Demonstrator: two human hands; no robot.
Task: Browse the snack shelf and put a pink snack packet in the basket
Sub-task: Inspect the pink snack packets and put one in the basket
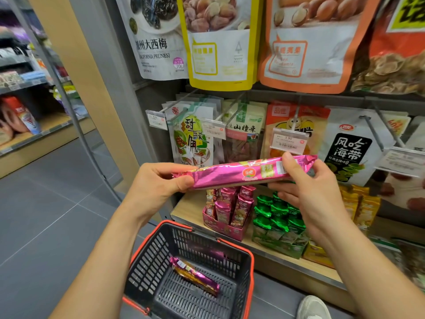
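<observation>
Both hands, left hand [158,183] and right hand [308,183], pinched the ends of a pink packet [243,172] level above the basket [147,254]; it looked light, crinkly, slippery foil, best gripped at the end seals

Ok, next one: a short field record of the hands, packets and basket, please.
held packet: pink, long, level
left hand: grips its left end
right hand: pinches its right end
basket: below the hands, one loose packet inside, also pink
shelf: pink box of upright packets, green packets beside it
</observation>
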